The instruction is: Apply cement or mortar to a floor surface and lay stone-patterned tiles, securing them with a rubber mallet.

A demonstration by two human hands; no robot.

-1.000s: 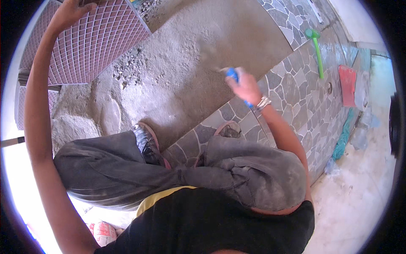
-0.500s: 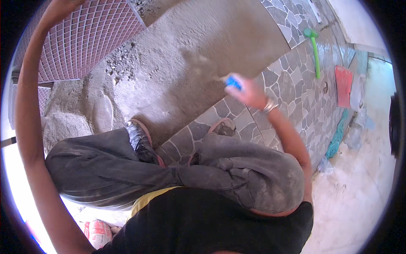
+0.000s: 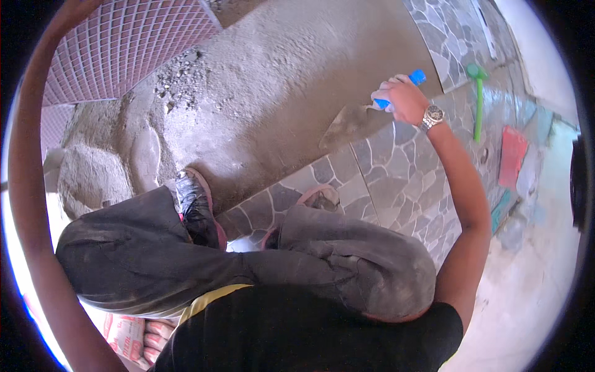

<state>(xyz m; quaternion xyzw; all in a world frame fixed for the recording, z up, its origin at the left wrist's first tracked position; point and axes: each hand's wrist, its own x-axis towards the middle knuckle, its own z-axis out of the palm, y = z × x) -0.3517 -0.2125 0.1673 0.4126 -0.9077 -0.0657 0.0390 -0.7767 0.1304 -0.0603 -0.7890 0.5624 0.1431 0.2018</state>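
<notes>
Over smoothed grey mortar [image 3: 266,111] bordered by stone-patterned tiles [image 3: 403,162], holds a trowel [image 3: 349,125] by its blue handle in a closed right hand [image 3: 406,101], with the blade near the tile edge. Extends the left hand [image 3: 77,8], cut off at the upper rim, beside a reddish gridded panel [image 3: 136,51]; cannot tell its grip.
</notes>
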